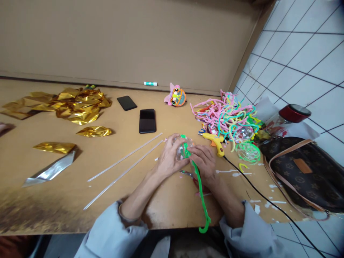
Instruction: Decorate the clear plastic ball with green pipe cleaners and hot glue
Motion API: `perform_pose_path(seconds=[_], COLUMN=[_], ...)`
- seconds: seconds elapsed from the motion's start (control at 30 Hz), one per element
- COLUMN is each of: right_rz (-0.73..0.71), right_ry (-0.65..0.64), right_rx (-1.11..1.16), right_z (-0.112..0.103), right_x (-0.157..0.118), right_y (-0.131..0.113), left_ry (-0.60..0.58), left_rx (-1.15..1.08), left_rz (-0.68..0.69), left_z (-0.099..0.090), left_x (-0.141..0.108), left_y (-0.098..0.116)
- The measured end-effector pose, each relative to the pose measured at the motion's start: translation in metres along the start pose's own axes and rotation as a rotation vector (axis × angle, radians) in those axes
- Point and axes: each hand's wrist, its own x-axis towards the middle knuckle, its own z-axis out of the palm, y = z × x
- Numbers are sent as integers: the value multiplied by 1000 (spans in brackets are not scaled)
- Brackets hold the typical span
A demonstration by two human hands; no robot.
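- Two hands of ours meet at one clear ball (pixel 179 153), just above the table (pixel 113 197) or on it; we cannot tell which.
- Our left hand (pixel 167 157) wraps the ball's left side, fingers bent and clamped on it.
- Our right hand (pixel 204 163) is at its right side, fingers close together over the green strip (pixel 200 190); whether they pinch it, we cannot tell.
- The strip's long axis runs from the ball towards us, slanting slightly right, between our forearms; its loose length lies nearer our right hand, its end curled by the table edge.
- Scissors (pixel 186 173) lie just below the ball.
- Right of our hands we see a glue gun (pixel 219 143), nozzle pointing left; beyond it, heaped strips (pixel 212 114).
- Two rods (pixel 126 157) lie to our left.
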Motion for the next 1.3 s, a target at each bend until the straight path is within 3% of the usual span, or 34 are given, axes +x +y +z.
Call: perform_pose_path(seconds=[0.5,0.73,1.3], right_rz=[-15,-3,6], right_ry=[18,1,5], right_rx=[-3,-16,-28], right_z=[5,4,3], right_x=[-1,-1,-1], right_y=[2,1,3], left_ry=[-25,62,-25], left_rx=[-21,-38,-3], left_rz=[-35,65,-10], left_z=[-3,5,-1], left_x=[-1,-1,-1], left_y=[5,-6,2])
